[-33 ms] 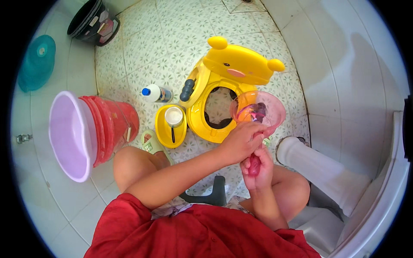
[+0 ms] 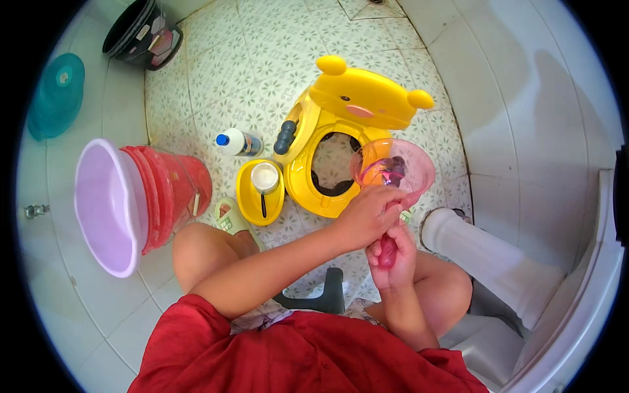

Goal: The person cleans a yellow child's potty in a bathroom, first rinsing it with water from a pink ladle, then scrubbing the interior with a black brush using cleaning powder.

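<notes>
**Pink scoop in both hands**

Right hand [image 2: 392, 252] fingers clamped round the handle of the pink plastic scoop [image 2: 393, 171]; left hand [image 2: 367, 216] fingers closed at its bowl rim. Held above the yellow potty seat [image 2: 341, 157] on the tiled floor [image 2: 262, 59]. Washing under way, potty seemingly untouched.

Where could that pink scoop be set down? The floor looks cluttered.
Bare tile lies beyond the yellow potty, toward the black bin, and right of the potty along the wall. It is crowded between the red bucket, bottle and yellow dish.
</notes>
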The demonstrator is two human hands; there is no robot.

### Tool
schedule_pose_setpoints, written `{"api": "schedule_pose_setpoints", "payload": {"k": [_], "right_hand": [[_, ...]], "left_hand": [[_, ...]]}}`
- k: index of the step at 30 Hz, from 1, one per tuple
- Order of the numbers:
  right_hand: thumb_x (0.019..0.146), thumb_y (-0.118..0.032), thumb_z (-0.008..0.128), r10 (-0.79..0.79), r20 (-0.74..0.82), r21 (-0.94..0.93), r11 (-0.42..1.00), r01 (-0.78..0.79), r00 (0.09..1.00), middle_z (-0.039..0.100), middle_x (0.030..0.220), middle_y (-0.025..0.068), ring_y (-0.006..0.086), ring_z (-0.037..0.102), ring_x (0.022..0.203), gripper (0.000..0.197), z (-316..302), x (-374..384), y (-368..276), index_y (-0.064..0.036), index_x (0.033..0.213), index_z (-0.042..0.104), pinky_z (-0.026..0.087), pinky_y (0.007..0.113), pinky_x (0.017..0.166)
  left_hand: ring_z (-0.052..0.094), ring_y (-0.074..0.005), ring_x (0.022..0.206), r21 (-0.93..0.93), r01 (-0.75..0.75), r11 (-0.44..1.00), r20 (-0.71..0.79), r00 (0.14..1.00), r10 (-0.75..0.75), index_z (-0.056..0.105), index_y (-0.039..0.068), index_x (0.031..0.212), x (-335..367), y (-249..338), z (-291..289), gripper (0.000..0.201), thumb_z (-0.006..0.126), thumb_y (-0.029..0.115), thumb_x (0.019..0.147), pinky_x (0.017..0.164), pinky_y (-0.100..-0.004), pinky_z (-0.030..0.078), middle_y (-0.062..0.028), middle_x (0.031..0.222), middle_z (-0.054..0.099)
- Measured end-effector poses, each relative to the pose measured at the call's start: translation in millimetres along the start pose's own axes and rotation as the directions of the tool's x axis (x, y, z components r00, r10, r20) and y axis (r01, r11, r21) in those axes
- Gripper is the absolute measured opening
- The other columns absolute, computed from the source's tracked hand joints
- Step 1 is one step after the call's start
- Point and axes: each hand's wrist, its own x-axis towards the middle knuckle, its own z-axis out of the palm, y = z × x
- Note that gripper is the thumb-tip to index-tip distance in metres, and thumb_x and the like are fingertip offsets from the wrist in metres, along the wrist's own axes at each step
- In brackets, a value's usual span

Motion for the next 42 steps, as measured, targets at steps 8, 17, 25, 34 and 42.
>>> {"api": "schedule_pose_setpoints", "payload": {"k": [8, 17, 25, 34, 42], "right_hand": [[0.087, -0.01, 0.047, 0.134, 0.066, 0.234, 0.961, -0.146, 0.989, 0.051, 0.077, 0.0045, 0.0097, 0.045, 0.049, 0.017, -11.0, -7.4, -25.6, -0.0072, 0.104, 0.049, 0.036, 0.02, 0.034], [0.084, -0.006, 0.048, 0.023, 0.157, 0.073, 0.997, -0.034, 0.987, 0.045, 0.074, 0.0089, 0.0129, 0.043, 0.043, 0.025, 22.6, -44.0, -62.5, -0.0051, 0.107, 0.039, 0.037, 0.026, 0.03], [0.084, -0.003, 0.048, -0.072, 0.164, 0.006, 0.997, 0.072, 0.984, 0.045, 0.074, 0.0102, 0.0137, 0.044, 0.04, 0.038, 33.1, -64.6, -57.8, -0.0042, 0.119, 0.032, 0.039, 0.026, 0.029], [0.084, -0.005, 0.047, -0.145, 0.184, -0.056, 0.986, 0.158, 0.972, 0.042, 0.069, 0.0103, 0.0137, 0.041, 0.036, 0.035, 41.8, -78.1, -83.1, -0.0028, 0.116, 0.034, 0.039, 0.026, 0.027], [0.081, 0.001, 0.052, -0.083, 0.227, -0.255, 0.957, 0.141, 0.97, 0.05, 0.071, 0.0106, 0.0143, 0.048, 0.039, 0.039, 34.2, -56.6, -88.2, -0.0045, 0.113, 0.031, 0.041, 0.025, 0.031]], "left_hand": [[0.057, -0.0329, 0.098, 0.114, -0.138, 0.984, -0.061, 0.988, 0.145, 0.058, 0.003, 0.108, 8.9, 24.0, 2.4, 0.025, 0.054, 0.014, 0.085, 0.086, -0.0383, 0.045, -0.0156, 0.105, 0.06], [0.061, -0.0251, 0.095, 0.287, -0.071, 0.955, -0.488, 0.847, 0.21, 0.052, 0.004, 0.121, 88.8, 22.8, -64.7, 0.035, 0.048, 0.001, 0.086, 0.077, -0.0303, 0.049, -0.0154, 0.118, 0.057], [0.054, -0.0326, 0.106, 0.468, 0.071, 0.881, -0.298, 0.951, 0.082, 0.049, 0.005, 0.123, 104.7, -4.8, -70.8, 0.034, 0.05, 0.01, 0.089, 0.088, -0.039, 0.045, -0.0143, 0.126, 0.047], [0.059, -0.03, 0.094, 0.252, -0.052, 0.966, -0.392, 0.908, 0.151, 0.056, 0.004, 0.112, 58.7, -20.4, -57.8, 0.023, 0.051, 0.007, 0.089, 0.082, -0.0365, 0.048, -0.0118, 0.118, 0.052], [0.049, -0.0317, 0.113, -0.951, 0.188, 0.247, -0.076, 0.631, -0.772, 0.042, 0.006, 0.128, 36.5, 12.9, -36.3, 0.054, 0.056, 0.041, 0.089, 0.092, -0.0463, 0.043, -0.0191, 0.131, 0.039]]}}
